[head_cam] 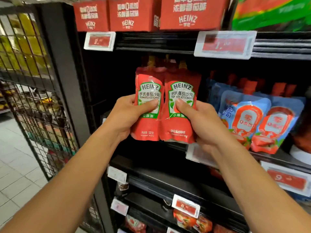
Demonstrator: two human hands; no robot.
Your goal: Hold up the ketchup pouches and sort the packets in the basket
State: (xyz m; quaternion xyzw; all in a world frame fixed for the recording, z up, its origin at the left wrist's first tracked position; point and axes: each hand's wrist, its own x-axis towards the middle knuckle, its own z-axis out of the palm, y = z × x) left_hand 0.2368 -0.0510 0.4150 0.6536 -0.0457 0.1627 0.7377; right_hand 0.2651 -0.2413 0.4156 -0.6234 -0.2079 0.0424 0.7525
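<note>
The black shelving unit (168,47) fills most of what you see, with a wire mesh panel (33,98) on its left side and a tiled floor (15,157) beyond that. On the top shelf, red Heinz cartons (127,14) stand in a row above two price tags (225,44). On the middle shelf to the right, blue-and-red sauce pouches (259,118) lean together.

You hold two red ketchup pouches side by side, upright, just in front of the dark left bay of the middle shelf. Your left hand (124,118) grips the left ketchup pouch (148,91), thumb pressed across its label, fingers curled behind. Your right hand (202,125) grips the right ketchup pouch (183,91) the same way. The two pouches touch along their inner edges, spouts pointing up.

This looks like the carrying stage, with the pouches not resting on the shelf. A sound next move would keep both upright and level, so the soft bases meet the shelf flat and neither pouch slumps.
</note>
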